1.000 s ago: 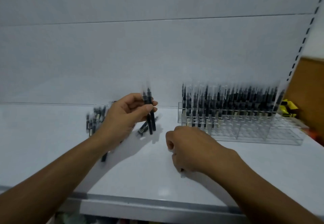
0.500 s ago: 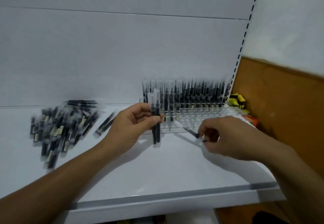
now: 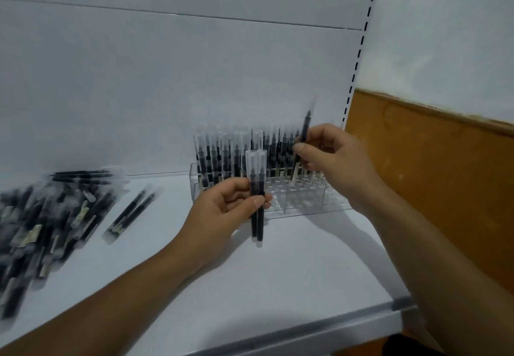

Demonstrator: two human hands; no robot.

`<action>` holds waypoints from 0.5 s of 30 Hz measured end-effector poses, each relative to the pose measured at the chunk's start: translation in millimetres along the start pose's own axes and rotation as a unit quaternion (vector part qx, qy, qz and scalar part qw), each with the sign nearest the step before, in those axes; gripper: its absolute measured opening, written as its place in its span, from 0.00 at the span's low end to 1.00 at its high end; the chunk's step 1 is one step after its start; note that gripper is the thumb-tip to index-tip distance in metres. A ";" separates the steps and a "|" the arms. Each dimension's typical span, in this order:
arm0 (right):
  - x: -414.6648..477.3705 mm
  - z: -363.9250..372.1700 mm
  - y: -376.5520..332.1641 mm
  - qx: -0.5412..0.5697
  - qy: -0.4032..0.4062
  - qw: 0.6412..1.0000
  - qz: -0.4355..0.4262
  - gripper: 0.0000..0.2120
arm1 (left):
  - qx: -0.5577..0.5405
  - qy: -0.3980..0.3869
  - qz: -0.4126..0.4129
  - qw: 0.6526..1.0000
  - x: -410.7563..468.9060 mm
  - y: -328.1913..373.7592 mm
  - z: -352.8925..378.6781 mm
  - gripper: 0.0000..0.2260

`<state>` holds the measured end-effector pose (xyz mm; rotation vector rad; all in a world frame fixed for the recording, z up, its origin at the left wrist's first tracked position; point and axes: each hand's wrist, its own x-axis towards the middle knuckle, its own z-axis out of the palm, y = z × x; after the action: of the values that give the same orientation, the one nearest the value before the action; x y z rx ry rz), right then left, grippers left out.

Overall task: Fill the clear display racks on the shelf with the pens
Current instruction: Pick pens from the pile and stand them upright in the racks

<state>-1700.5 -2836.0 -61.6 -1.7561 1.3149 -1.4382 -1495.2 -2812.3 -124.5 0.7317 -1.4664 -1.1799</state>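
Your left hand [image 3: 222, 211], centre frame, is curled closed with thumb and fingers pinching two black pens with clear caps [image 3: 257, 202], held upright side by side, caps up, lower ends hanging just above the white shelf [image 3: 278, 272]. Your right hand [image 3: 331, 158], right of centre, is closed in a fingertip pinch on one more black clear-capped pen [image 3: 305, 127], nearly upright and slightly tilted, blurred, its lower end down over the clear plastic display rack [image 3: 303, 202]. The rack sits against the white back panel [image 3: 167, 91]; its back rows hold many upright black pens [image 3: 222, 155], while the front cells look empty. At left of frame lies a loose pile of black pens [image 3: 47, 216] on the shelf, blurred. Two stray pens [image 3: 130, 211] lie between pile and your left hand. Orange-brown panel [image 3: 431, 174] at right.
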 end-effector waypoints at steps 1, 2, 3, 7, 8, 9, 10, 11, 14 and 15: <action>4.0 3.2 1.0 0.009 0.001 1.000 0.002 0.03 | -0.003 0.001 -0.003 1.000 0.5 -1.8 -0.6 0.14; 8.1 7.0 1.3 0.020 0.002 1.000 0.003 0.03 | -0.005 0.000 -0.009 1.000 0.8 -3.0 -0.9 0.14; 12.3 10.9 1.2 0.033 -0.001 0.999 0.002 0.03 | -0.007 -0.003 -0.016 1.000 0.6 -3.7 -0.3 0.14; 29.0 23.6 2.6 0.013 -0.034 0.999 -0.011 0.07 | -0.038 0.018 -0.027 0.999 1.2 -3.7 -0.4 0.14; 31.7 25.7 3.6 -0.002 -0.042 0.999 -0.016 0.07 | -0.051 0.034 -0.024 0.998 2.3 -3.0 -0.9 0.12; 33.5 27.1 5.1 -0.019 -0.049 0.998 -0.021 0.07 | -0.067 0.047 -0.023 0.996 3.4 -2.8 -1.1 0.11; 34.6 28.2 6.9 -0.035 -0.054 0.998 -0.025 0.08 | -0.082 0.056 -0.023 0.995 3.9 -2.7 -0.7 0.11; 34.8 28.9 9.0 -0.043 -0.055 0.997 -0.029 0.08 | -0.094 0.059 -0.024 0.994 4.0 -2.6 0.3 0.10; 34.6 27.9 15.1 -0.038 -0.048 0.997 -0.042 0.08 | -0.096 0.062 -0.018 0.993 4.1 -2.8 4.0 0.10; 34.8 27.6 16.6 -0.036 -0.045 0.997 -0.046 0.08 | -0.096 0.063 -0.016 0.993 4.3 -2.3 5.0 0.10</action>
<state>-1681.8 -2878.9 -68.9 -1.9279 1.2694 -1.3585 -1501.4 -2815.6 -124.9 0.6864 -1.2215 -1.2559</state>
